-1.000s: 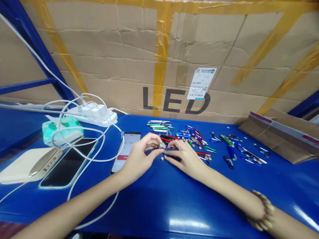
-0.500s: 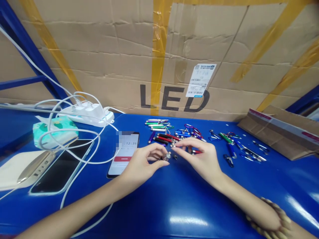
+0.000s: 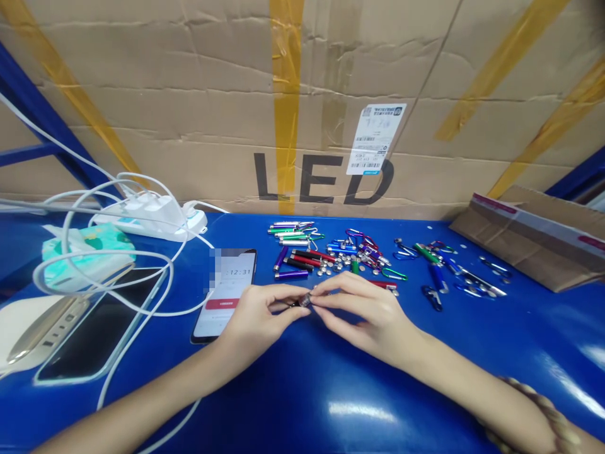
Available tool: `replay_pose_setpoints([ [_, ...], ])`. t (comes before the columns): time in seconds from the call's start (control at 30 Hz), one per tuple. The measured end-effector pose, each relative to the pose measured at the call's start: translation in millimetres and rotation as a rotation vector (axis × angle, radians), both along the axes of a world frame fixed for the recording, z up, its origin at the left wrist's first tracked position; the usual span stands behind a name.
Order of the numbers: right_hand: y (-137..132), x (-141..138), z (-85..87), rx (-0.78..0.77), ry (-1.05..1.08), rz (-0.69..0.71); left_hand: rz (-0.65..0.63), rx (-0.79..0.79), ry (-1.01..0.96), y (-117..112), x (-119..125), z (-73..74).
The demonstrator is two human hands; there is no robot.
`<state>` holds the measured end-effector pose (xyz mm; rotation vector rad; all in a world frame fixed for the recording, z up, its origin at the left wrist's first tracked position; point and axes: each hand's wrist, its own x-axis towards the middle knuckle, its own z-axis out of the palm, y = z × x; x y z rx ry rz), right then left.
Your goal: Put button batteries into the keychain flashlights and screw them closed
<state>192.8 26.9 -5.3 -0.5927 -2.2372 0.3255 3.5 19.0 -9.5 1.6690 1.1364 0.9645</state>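
With both hands I am working on a small metal piece (image 3: 305,301), held just above the blue desk (image 3: 378,381) and in front of the coloured tubes (image 3: 292,275). My left hand (image 3: 258,309) is pinching it between thumb and forefinger; my right hand (image 3: 373,315) is pinching its right end, fingertips gathered, though whether a further part is sitting between them I cannot tell. I am judging this piece to be midway: it is being handled, not yet set down. Many small round pieces (image 3: 347,260) are lying loose among the tubes, suggesting that more work is waiting. A neat row of tubes (image 3: 293,234) is lying at the back, and another group with clips (image 3: 437,277) is lying farther right; which of these are finished is not showing. As for writing, the carton (image 3: 212,120) behind is bearing "LED" in black capitals; its white label (image 3: 377,140) is carrying barcodes and print too fine to read. The phone (image 3: 210,320), beside my left hand, is displaying "12:31", its first figures obscured, above a red button with unreadable lettering.
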Motion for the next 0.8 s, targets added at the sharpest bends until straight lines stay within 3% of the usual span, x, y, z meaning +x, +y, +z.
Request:
replay_pose_setpoints([
  [0.13,1,0,2.4,-0.213,-0.082,0.009,-0.04,0.167,0.119,0,-1,0.1],
  [0.23,8,3,3.2,-0.316,-0.021,-0.015,-0.038,0.143,0.117,0,-1,1.6],
  [0.33,20,8,-2.6,-0.307,-0.007,-0.184,0.008,0.061,0.077,-1,1,4.1],
  [0.47,32,14,-17.4,-0.237,-0.255,-0.361,0.014,-0.02,0.018,-3,2,6.7],
  [0.8,32,11,-23.7,-0.236,-0.252,-0.311,-0.008,-0.208,-0.124,-4,7,9.0],
])
